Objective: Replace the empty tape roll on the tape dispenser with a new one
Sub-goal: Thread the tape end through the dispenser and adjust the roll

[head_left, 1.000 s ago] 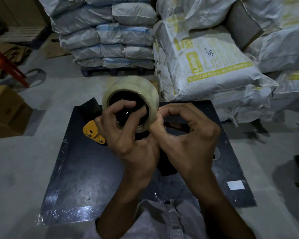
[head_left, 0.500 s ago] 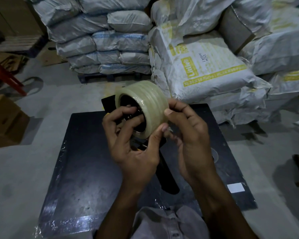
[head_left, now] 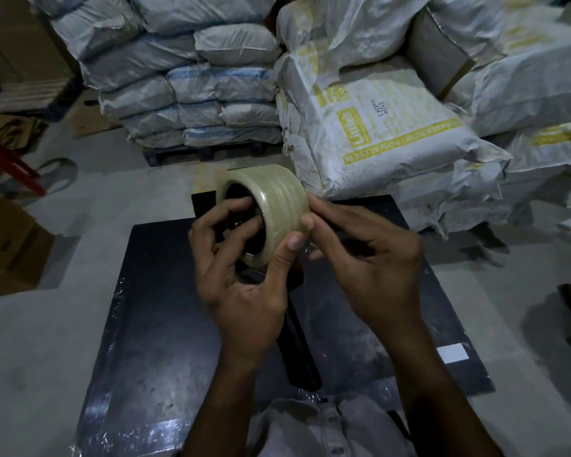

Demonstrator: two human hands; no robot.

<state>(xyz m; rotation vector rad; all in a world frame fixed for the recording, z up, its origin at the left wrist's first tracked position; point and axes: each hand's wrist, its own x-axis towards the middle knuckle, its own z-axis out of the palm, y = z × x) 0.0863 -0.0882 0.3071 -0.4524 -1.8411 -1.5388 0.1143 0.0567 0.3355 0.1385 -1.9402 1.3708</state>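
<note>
A full roll of clear tape is held up above a black table. My left hand grips the roll, fingers curled into its dark core and thumb pressed on its outer face. My right hand touches the roll's right side with its fingertips, fingers curled. The black tape dispenser is mostly hidden behind my hands; only its handle shows, pointing down toward me. How the roll sits on the dispenser is hidden.
Stacked white sacks stand just behind the table, more on a pallet farther back. A cardboard box lies on the floor at left. A white label sticks near the table's right edge.
The roll and dispenser have turned, so the roll's outer face now shows more and the yellow dispenser part is out of sight. My right fingertips slid onto the roll's side.
</note>
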